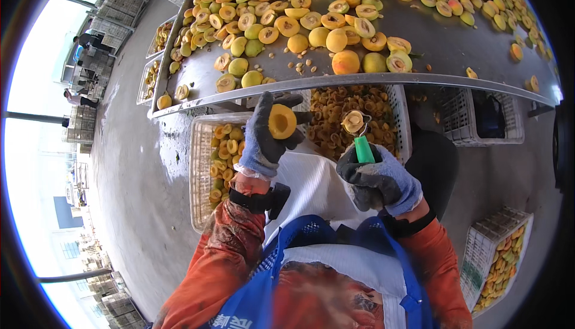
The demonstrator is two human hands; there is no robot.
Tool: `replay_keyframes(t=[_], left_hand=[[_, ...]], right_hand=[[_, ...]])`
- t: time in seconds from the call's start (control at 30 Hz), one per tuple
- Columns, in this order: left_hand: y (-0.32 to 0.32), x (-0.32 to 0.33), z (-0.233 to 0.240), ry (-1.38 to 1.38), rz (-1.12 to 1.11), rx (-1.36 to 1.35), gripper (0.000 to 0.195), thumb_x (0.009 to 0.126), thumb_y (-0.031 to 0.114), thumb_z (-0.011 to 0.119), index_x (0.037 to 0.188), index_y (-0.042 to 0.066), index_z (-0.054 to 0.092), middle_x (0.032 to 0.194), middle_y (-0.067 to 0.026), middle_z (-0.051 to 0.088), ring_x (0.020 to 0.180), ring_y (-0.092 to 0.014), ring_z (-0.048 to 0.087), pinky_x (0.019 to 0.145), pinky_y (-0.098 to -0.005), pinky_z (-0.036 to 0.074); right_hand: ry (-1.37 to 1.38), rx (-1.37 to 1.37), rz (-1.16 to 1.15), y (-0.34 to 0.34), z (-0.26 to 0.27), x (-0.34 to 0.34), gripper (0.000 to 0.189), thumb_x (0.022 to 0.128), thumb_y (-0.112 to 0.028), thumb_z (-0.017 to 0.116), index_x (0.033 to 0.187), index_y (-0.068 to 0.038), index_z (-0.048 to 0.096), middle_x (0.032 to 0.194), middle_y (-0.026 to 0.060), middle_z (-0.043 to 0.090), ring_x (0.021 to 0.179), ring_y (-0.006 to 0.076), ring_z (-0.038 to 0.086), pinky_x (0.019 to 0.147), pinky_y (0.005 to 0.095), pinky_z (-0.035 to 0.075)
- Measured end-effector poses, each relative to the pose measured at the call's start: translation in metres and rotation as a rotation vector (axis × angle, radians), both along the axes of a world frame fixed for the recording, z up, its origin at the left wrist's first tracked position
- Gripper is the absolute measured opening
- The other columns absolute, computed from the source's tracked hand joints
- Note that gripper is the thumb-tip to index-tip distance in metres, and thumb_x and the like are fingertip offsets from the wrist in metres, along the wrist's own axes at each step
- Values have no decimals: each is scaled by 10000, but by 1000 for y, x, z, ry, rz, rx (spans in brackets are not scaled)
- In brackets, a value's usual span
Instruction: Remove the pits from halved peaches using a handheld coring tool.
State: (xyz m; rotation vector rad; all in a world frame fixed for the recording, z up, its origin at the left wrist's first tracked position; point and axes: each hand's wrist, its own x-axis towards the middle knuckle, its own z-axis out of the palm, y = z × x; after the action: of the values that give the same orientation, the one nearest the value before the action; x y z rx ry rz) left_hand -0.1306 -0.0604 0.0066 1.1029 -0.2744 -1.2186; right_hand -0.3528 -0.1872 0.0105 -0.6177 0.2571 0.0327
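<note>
My left hand (272, 131), in a blue glove with a dark coated palm, holds a halved yellow fruit (282, 122), its hollow facing up. In my right hand (379, 176), gloved alike, is the green handle (364, 150) of a coring tool with a wire loop. A cut-out core (353, 122) with its brown stone cavity sits at the loop. Both hands are apart, just below the edge of a metal table (449, 55) covered with halved fruit (287, 26). Beneath the right hand's tool stands a plastic crate (403, 117) of scooped-out cores (332, 126).
A crate (197, 171) of hollowed halves stands at my left. A white crate (471, 122) with something dark inside stands at the right; another (483, 257) holding fruit is lower right. Several people and stacked crates (119, 12) are far left. The table's metal rim (287, 90) crosses before me.
</note>
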Motion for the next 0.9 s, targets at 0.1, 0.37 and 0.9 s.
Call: replay_keyframes(t=[0.1, 0.37, 0.9], left_hand=[[59, 49, 2, -654, 366, 417, 346, 864, 197, 566, 1141, -9, 536, 986, -117, 623, 745, -149, 598, 633, -226, 496], [15, 143, 9, -1481, 27, 950, 335, 821, 342, 600, 1009, 66, 627, 914, -120, 656, 862, -257, 615, 748, -349, 473], [-20, 135, -4, -419, 35, -91, 413, 896, 286, 512, 1211, 22, 477, 1170, -188, 538, 936, -328, 605, 775, -430, 533]], right_hand=[[473, -715, 57, -5, -33, 2, 281, 750, -222, 660, 924, -23, 565, 631, 75, 579, 517, 171, 579, 485, 295, 471], [607, -1526, 144, -2, -65, 25, 402, 768, -355, 612, 995, -28, 562, 794, 207, 624, 774, 360, 614, 707, 436, 483], [470, -1348, 32, -4, -66, 35, 424, 739, -352, 659, 969, -14, 550, 741, 223, 603, 723, 377, 603, 647, 432, 476]])
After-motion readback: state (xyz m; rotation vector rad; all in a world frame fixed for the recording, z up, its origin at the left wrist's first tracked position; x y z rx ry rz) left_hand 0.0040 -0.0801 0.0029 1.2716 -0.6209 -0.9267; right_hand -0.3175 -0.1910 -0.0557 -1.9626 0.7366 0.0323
